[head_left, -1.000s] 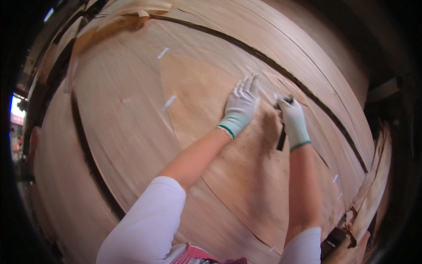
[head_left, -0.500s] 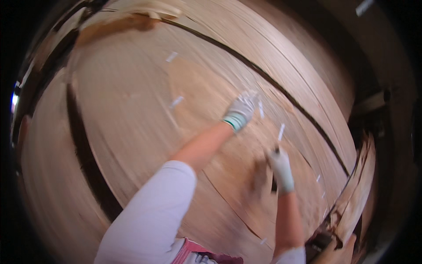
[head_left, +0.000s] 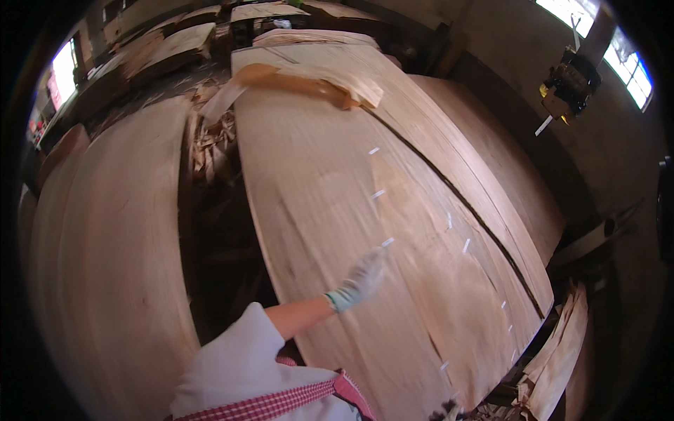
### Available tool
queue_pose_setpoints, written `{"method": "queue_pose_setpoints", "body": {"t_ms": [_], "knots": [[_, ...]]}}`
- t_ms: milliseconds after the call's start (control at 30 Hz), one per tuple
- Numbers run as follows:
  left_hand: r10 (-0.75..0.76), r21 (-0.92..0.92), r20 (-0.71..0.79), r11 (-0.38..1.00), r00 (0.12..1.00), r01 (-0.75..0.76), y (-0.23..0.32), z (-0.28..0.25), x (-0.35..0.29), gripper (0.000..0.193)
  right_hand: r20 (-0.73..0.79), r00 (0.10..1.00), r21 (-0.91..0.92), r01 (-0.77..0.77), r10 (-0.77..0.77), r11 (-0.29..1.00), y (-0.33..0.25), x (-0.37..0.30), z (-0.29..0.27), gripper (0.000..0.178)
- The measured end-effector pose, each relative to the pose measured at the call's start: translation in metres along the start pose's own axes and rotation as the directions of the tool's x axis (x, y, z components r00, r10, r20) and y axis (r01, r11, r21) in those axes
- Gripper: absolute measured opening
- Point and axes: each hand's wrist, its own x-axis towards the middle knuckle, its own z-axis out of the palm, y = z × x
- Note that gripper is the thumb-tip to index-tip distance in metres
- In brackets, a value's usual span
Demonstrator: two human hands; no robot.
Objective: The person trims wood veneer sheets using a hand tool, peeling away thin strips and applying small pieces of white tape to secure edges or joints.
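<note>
My left hand (head_left: 362, 278), in a pale work glove with a green cuff, is over the large wood veneer sheet (head_left: 316, 175). Motion smears its fingers. A short white tape strip (head_left: 387, 242) shows right at its fingertips; whether they pinch it or press it down I cannot tell. Beside the hand lies a darker tan veneer patch (head_left: 442, 281), with several white tape strips (head_left: 466, 245) along its edges. At the bottom edge, only a dark-tipped bit of my right hand (head_left: 449, 408) seems to show; what it holds is hidden.
A loose curled veneer piece (head_left: 302, 81) lies across the far end of the sheet. A dark gap (head_left: 484, 224) runs along the right. Another veneer stack (head_left: 126, 224) stands left, beyond a dark trough with scraps (head_left: 210, 144). Torn veneer (head_left: 558, 351) leans at the lower right.
The view has shifted, showing more of the room. My left hand has moved to the patch's left edge, where a new tape strip shows. My right hand has withdrawn to the bottom edge.
</note>
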Motion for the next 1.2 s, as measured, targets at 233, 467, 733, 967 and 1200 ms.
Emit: {"method": "queue_pose_setpoints", "body": {"t_ms": [233, 467, 733, 967, 1200], "knots": [[-0.366, 0.211, -0.066, 0.904, 0.928, 0.371, -0.016, -0.255, -0.117, 0.040, 0.332, 0.929, 0.365, 0.034, -0.164, 0.930, -0.046, -0.110, 0.042, 0.029], [-0.326, 0.236, -0.277, 0.889, 0.904, 0.393, -0.028, -0.390, -0.160, 0.040, 0.099, -0.058, 0.989, 0.113, -0.993, 0.092, -0.150, -0.217, 0.060, 0.018], [-0.385, 0.152, -0.300, 0.884, 0.873, 0.442, -0.131, -0.463, -0.177, 0.040, 0.058, -0.463, 0.920, -0.318, -0.884, 0.227, -0.211, -0.308, 0.257, 0.020], [-0.624, 0.138, -0.397, 0.685, 0.673, 0.716, -0.280, -0.615, -0.154, 0.038, 0.004, -0.551, 0.868, -0.412, -0.834, 0.277, -0.270, -0.363, 0.449, 0.026], [-0.659, 0.109, -0.412, 0.650, 0.629, 0.752, -0.388, -0.667, -0.069, 0.037, -0.098, -0.577, 0.845, -0.479, -0.811, 0.238, -0.332, -0.375, 0.567, 0.033]]}}
